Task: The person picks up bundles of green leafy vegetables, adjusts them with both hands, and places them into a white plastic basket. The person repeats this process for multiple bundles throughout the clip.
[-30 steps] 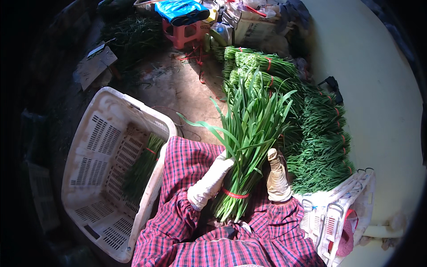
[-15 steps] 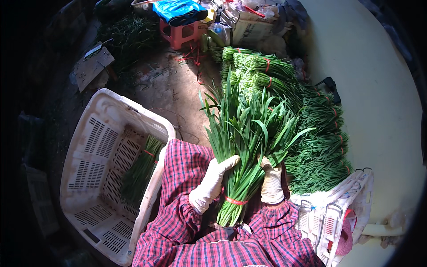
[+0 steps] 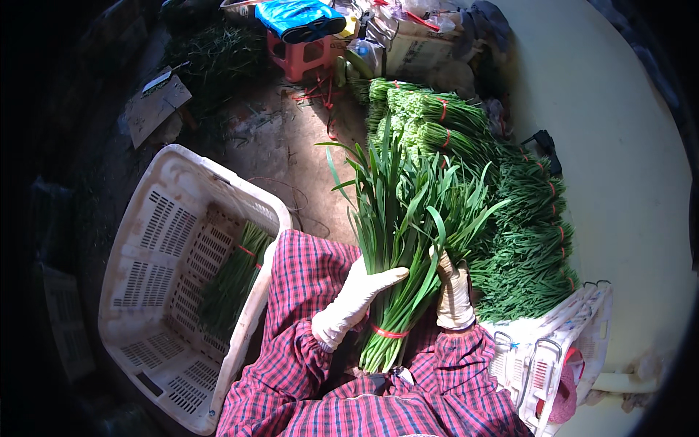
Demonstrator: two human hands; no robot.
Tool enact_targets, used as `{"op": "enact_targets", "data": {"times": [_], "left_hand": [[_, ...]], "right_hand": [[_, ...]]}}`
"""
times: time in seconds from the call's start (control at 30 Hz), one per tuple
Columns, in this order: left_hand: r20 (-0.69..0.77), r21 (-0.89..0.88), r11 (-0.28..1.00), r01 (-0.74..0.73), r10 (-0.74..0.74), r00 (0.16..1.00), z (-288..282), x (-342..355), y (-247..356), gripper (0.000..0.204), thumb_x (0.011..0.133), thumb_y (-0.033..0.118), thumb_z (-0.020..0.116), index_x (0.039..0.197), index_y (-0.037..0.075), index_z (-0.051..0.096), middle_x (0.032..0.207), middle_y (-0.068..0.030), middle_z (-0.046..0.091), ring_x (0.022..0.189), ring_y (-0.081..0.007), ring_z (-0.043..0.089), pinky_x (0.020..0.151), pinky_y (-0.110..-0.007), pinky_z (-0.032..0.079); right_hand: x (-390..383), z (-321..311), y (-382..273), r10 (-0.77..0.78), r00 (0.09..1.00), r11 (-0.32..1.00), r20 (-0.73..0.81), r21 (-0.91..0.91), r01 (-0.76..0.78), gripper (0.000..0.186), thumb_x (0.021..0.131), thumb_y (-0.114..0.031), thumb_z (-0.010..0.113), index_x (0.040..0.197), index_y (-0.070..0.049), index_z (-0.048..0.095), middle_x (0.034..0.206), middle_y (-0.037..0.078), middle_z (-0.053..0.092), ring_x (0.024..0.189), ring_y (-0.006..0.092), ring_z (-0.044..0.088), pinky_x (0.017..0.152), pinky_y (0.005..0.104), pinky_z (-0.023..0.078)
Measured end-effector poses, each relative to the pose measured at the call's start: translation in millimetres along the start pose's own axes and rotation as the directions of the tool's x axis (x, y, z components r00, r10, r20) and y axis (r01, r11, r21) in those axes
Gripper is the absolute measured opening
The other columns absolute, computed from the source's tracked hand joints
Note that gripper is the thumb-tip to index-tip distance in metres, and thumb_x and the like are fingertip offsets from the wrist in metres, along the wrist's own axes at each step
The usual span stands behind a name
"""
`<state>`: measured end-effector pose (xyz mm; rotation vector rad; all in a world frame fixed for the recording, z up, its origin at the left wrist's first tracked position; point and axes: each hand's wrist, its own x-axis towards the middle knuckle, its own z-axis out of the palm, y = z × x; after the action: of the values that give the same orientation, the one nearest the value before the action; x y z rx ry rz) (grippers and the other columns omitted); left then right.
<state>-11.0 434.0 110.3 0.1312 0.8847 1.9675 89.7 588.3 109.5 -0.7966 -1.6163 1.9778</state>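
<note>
Left of the hands, the crate (image 3: 131, 251) lies tipped toward the person, a banded bundle (image 3: 227, 291) inside it, and nothing there has shifted. Next comes the left hand (image 3: 353, 293), pale-gloved, reaching up and inward from the lap; a second ago its thumb lay at the edge of the bunch (image 3: 397, 233), and now it stretches right across the stems, holding them, fingers out of sight behind. The bunch stands between the two hands, leaves fanning up and away, its red band (image 3: 389, 333) just below them and cut ends toward the lap. The right hand (image 3: 454, 290) stood off to the side with its thumb raised; now it has come in against the leaves, wrist low, thumb pointing up, though I can't tell whether its hidden fingers are closed. To my eye, the bunch is steadier for having a hand on either side. Beyond the right hand, the stack (image 3: 531, 255) of banded greens hasn't changed, nor has the white basket (image 3: 542, 375) nearer the person.
</note>
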Motion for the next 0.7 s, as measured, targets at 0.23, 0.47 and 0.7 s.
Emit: {"op": "enact_targets", "data": {"times": [0.23, 0.47, 0.7], "left_hand": [[-0.065, -0.03, 1.0, -0.01, 0.008, 0.998, -0.8, 3.4, -2.3, 0.039, 0.082, 0.007, 0.072, 0.118, 0.002, 0.057, 0.109, -0.0045, 0.064, 0.096, -0.0126, 0.061, 0.085, -0.029, 0.049], [-0.047, -0.056, 0.997, -0.046, 0.043, 0.998, -1.3, 5.6, -8.8, 0.039, 0.083, 0.005, 0.071, 0.119, 0.002, 0.057, 0.11, -0.0047, 0.064, 0.099, -0.0132, 0.06, 0.089, -0.028, 0.047], [-0.067, 0.0, 0.998, -0.057, 0.057, 0.996, -4.9, 6.5, -12.0, 0.044, 0.081, 0.009, 0.073, 0.121, 0.002, 0.055, 0.11, -0.0051, 0.063, 0.1, -0.0141, 0.059, 0.088, -0.029, 0.047]], "right_hand": [[11.9, 45.2, -50.5, -0.531, 0.84, 0.818, -0.107, -0.323, 0.476, 0.068, 0.085, 0.002, 0.065, 0.144, -0.008, 0.033, 0.147, 0.014, 0.034, 0.129, 0.0237, 0.041, 0.105, 0.0365, 0.039], [3.8, 66.2, -112.8, -0.342, 0.688, -0.122, 0.64, -0.756, 0.643, 0.035, 0.075, -0.027, 0.073, 0.109, -0.016, 0.068, 0.142, 0.006, 0.044, 0.137, 0.0313, 0.031, 0.114, 0.0502, 0.02], [29.9, 79.6, -106.6, -0.225, 0.701, -0.117, 0.677, -0.733, 0.67, 0.025, 0.073, -0.033, 0.072, 0.092, -0.017, 0.067, 0.136, 0.006, 0.05, 0.136, 0.0304, 0.032, 0.114, 0.0534, 0.014]]}}
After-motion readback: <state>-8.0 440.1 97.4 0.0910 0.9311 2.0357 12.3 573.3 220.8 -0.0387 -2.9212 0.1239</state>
